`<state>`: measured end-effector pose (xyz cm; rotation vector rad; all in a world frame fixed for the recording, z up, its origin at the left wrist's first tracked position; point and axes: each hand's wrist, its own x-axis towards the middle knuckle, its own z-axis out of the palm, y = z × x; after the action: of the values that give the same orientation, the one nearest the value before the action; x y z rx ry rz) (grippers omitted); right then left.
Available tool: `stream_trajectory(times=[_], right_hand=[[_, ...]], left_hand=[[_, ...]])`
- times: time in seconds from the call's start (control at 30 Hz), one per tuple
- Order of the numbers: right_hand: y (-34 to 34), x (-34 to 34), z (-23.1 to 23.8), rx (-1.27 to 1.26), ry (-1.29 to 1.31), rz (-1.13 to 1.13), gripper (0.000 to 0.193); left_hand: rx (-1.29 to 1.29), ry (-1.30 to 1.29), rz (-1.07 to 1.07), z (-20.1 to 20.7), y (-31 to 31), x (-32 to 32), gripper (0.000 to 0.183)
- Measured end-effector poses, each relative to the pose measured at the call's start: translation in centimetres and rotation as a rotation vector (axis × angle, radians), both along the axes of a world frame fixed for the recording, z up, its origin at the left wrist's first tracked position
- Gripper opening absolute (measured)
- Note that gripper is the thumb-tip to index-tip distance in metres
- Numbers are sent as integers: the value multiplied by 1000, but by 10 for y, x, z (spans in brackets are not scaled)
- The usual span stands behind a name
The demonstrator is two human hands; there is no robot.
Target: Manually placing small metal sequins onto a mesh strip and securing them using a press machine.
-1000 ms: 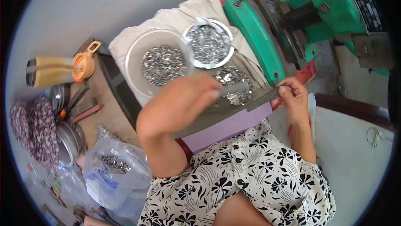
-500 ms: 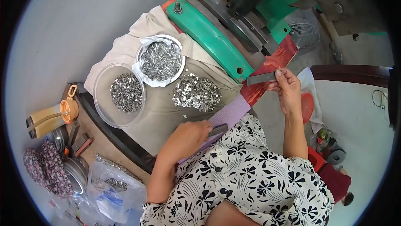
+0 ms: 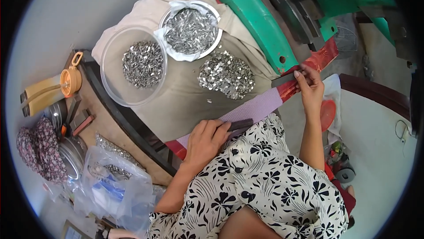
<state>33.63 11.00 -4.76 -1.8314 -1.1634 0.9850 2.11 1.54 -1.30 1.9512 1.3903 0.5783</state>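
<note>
My left hand point(image 3: 205, 139) is closed around one end of a dark narrow tool point(image 3: 242, 125), resting on the lilac pad point(image 3: 260, 104) along the table's front edge; its exact kind is unclear. My right hand point(image 3: 311, 86) pinches the end of a flat dark metal strip point(image 3: 282, 80) between thumb and fingers, next to the near end of the green machine base point(image 3: 265, 27). A pile of small shiny metal pieces point(image 3: 226, 75) lies on the beige cloth point(image 3: 176, 100), between the hands and farther back.
Behind the pile stand a cloth-lined bowl of metal pins point(image 3: 192, 31) and a clear round tub point(image 3: 108, 77) holding small metal pieces point(image 3: 142, 64). At left are an orange-lidded bottle point(image 3: 70, 82) and a plastic bag point(image 3: 108, 190). A person in dark red point(image 3: 346, 197) is at right.
The view has shifted, so the bowl and machine sit higher and further right. My right hand has lowered the strip beside the machine base's end. The left hand still holds the dark tool.
</note>
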Motion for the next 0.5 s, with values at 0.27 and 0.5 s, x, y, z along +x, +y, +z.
stream_trajectory(times=[0.27,0.5], right_hand=[[-26,-63,38,480,-348,452,19],[-13,-150,29,595,-304,810,26]], left_hand=[[92,-59,158,-15,-7,-2,30],[104,-98,502,-6,13,-25,15]])
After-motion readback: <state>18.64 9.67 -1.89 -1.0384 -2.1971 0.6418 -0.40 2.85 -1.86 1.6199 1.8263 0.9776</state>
